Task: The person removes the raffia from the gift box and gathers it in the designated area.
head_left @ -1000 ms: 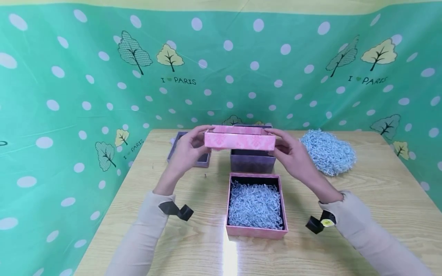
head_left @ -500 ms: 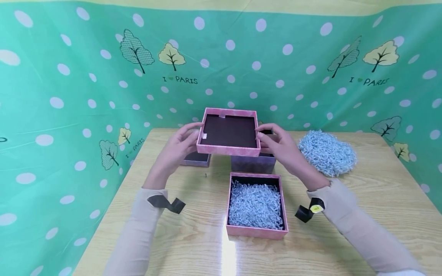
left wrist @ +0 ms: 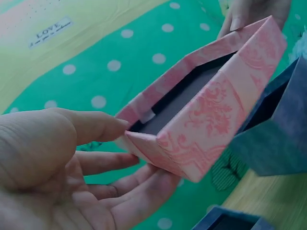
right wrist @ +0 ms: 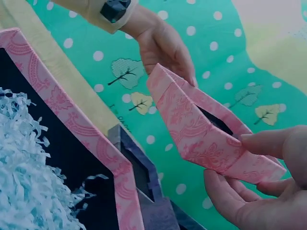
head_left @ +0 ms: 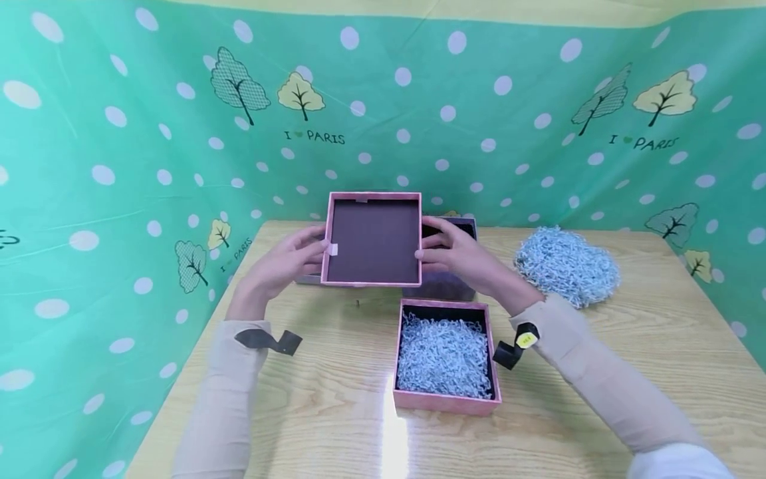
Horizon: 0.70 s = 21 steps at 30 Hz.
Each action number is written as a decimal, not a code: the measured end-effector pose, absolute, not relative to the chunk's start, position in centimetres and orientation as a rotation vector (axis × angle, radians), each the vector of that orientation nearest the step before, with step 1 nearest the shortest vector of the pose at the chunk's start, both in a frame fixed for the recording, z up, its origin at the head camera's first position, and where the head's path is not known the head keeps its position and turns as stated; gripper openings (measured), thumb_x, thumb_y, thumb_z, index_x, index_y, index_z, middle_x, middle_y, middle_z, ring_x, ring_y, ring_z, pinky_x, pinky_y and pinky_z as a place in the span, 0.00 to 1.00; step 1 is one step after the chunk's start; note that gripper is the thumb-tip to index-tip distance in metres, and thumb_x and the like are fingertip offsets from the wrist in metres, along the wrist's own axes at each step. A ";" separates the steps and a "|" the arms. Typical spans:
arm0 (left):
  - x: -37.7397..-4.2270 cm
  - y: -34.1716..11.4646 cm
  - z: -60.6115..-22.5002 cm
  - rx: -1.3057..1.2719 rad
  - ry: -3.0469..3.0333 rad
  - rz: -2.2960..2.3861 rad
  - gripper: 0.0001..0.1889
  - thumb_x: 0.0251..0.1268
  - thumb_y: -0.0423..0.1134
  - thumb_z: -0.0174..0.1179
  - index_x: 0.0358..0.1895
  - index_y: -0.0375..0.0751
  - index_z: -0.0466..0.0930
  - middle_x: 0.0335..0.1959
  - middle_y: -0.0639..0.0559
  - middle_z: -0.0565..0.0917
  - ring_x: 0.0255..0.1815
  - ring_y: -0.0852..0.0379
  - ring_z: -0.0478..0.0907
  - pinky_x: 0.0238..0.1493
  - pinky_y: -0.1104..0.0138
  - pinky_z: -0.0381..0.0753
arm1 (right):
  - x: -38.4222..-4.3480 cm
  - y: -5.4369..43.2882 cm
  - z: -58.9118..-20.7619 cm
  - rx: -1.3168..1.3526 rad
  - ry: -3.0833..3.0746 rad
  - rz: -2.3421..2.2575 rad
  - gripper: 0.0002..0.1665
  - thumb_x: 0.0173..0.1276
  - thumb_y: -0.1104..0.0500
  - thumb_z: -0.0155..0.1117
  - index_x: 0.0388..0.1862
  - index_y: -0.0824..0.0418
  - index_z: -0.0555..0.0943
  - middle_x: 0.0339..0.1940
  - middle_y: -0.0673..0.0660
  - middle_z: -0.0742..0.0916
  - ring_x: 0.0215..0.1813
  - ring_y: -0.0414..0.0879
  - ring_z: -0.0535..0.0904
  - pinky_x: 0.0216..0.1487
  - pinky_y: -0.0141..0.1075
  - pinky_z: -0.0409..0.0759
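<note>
Both hands hold a pink patterned box lid [head_left: 376,243] in the air, its dark inside turned toward me. At its left side my left hand [head_left: 284,263] pinches the wall, thumb on the rim and fingers beneath, as the left wrist view shows on the lid's corner [left wrist: 206,115]. My right hand [head_left: 461,256] grips the opposite wall between thumb and fingers. Below stands the matching pink box [head_left: 445,402], open at the top and filled with light-blue shredded paper [head_left: 443,356]. A small white tab [head_left: 333,249] shows inside the lid, near my left thumb.
Behind the pink box stands a dark purple-grey box [head_left: 439,287], partly covered by the right hand. A shallow purple-grey lid [head_left: 308,279] is mostly hidden behind the pink lid. Loose blue shredded paper [head_left: 567,266] lies heaped at the back right of the wooden table [head_left: 323,399].
Both hands have moved the pink lid to the left and tipped it, so its dark inside now faces me instead of its side wall. The boxes and paper stay put.
</note>
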<state>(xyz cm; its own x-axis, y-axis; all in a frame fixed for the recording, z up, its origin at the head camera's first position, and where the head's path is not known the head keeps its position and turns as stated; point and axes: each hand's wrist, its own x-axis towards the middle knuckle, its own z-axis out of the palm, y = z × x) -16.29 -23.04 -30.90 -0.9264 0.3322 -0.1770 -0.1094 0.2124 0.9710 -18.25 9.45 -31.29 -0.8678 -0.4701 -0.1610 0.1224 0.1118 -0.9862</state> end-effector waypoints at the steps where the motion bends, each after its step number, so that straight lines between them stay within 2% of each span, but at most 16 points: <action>1: -16.3 -23.3 -31.0 0.212 2.155 1.746 0.29 0.76 0.41 0.46 0.74 0.37 0.51 0.63 0.32 0.71 0.52 0.55 0.80 0.53 0.67 0.82 | -18.3 9.2 -31.3 -0.333 1.952 -1.798 0.45 0.68 0.60 0.63 0.77 0.50 0.51 0.59 0.65 0.75 0.54 0.54 0.80 0.59 0.49 0.79; 3: -16.4 -23.9 -31.1 0.215 2.174 1.708 0.29 0.76 0.41 0.45 0.74 0.35 0.51 0.62 0.31 0.71 0.51 0.56 0.80 0.52 0.68 0.82 | -18.4 8.6 -31.5 -0.321 1.933 -1.792 0.44 0.68 0.59 0.61 0.77 0.52 0.51 0.59 0.66 0.75 0.54 0.55 0.80 0.61 0.51 0.77; 8: -16.4 -25.5 -31.6 0.181 2.201 1.648 0.28 0.76 0.41 0.44 0.73 0.35 0.53 0.60 0.34 0.73 0.48 0.59 0.80 0.53 0.67 0.80 | -18.8 7.0 -32.2 -0.277 1.854 -1.800 0.38 0.71 0.58 0.58 0.75 0.57 0.53 0.59 0.65 0.76 0.56 0.55 0.78 0.63 0.50 0.76; 16: -15.6 -28.2 -32.0 0.167 2.222 1.541 0.27 0.75 0.42 0.47 0.72 0.39 0.55 0.61 0.38 0.73 0.54 0.56 0.78 0.57 0.65 0.78 | -18.7 4.8 -33.4 -0.253 1.798 -1.752 0.28 0.73 0.58 0.55 0.67 0.64 0.60 0.55 0.64 0.75 0.51 0.52 0.79 0.59 0.46 0.80; 21: -14.6 -29.8 -32.6 0.158 2.208 1.511 0.28 0.75 0.42 0.47 0.72 0.37 0.53 0.61 0.36 0.72 0.55 0.55 0.77 0.57 0.64 0.79 | -18.5 3.4 -34.1 -0.271 1.795 -1.700 0.28 0.72 0.57 0.56 0.67 0.64 0.61 0.56 0.64 0.77 0.54 0.53 0.79 0.59 0.44 0.80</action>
<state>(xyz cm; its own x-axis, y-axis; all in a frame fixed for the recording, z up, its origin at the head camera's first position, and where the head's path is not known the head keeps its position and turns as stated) -14.59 -29.76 -32.56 -0.8886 0.3434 -0.3041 -0.1590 0.3911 0.9065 -18.55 3.45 -34.10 -0.7718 -0.5573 -0.3062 0.2756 0.1409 -0.9509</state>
